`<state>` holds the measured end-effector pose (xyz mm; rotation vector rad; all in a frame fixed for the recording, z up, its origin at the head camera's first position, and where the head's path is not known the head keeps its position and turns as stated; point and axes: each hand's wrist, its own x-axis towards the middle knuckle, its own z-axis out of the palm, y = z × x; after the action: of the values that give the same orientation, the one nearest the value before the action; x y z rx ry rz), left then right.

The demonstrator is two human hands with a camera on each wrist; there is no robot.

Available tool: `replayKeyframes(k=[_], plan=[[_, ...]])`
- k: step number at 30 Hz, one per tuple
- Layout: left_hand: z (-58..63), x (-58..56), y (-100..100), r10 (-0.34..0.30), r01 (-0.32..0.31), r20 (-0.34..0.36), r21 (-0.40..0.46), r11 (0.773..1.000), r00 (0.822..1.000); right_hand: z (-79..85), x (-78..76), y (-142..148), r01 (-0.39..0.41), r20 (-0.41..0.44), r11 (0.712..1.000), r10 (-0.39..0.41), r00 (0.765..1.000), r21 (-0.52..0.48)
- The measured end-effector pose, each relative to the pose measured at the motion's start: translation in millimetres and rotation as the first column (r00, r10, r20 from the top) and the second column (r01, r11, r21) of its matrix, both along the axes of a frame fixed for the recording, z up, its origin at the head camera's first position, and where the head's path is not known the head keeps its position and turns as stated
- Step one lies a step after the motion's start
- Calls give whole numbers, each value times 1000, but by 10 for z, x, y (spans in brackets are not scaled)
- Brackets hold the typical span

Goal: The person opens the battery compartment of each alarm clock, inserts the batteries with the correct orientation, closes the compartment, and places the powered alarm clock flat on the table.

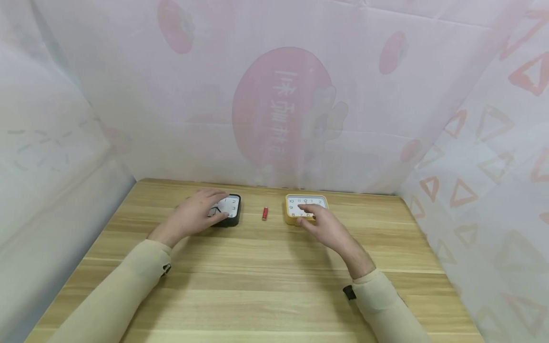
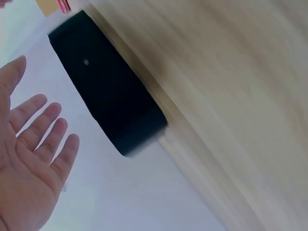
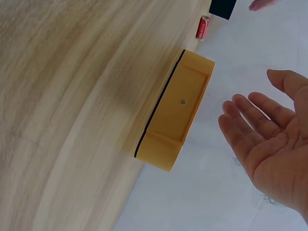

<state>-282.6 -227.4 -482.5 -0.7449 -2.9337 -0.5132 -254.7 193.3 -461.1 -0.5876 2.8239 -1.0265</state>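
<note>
In the head view a black square clock [image 1: 234, 209] lies face up on the left, its white dial partly covered by my left hand [image 1: 194, 212]. The left wrist view shows that hand's fingers loosely extended above the black clock [image 2: 108, 84], apart from it. Over on the right lies a yellow clock [image 1: 293, 202], also face up, with my right hand [image 1: 329, 228] over its lower right part. In the right wrist view, a gap separates the spread, slightly bent fingers from the yellow clock [image 3: 179, 103]. Between the two clocks lies a small red battery [image 1: 264, 213].
The clocks and battery lie near the back edge of a wood-grain table [image 1: 240, 286]. A pale printed curtain [image 1: 206, 95] rises right behind that edge, and similar sheets hang along both sides.
</note>
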Motion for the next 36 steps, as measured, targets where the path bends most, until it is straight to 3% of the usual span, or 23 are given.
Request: replayKeyframes(k=[9,17,36], plan=[[49,204,245,-63,65,-75,25,998,995,-51,-94,39,31,-61,994,-25,998,101],[23,326,412,-130,128,-119,-23,992,984,-107,-208,100,42,-115,978,-19,993,204],[-14,521,667,-187,180,-123,-63,982,975,-194,-462,182,27,-65,931,-4,998,365]])
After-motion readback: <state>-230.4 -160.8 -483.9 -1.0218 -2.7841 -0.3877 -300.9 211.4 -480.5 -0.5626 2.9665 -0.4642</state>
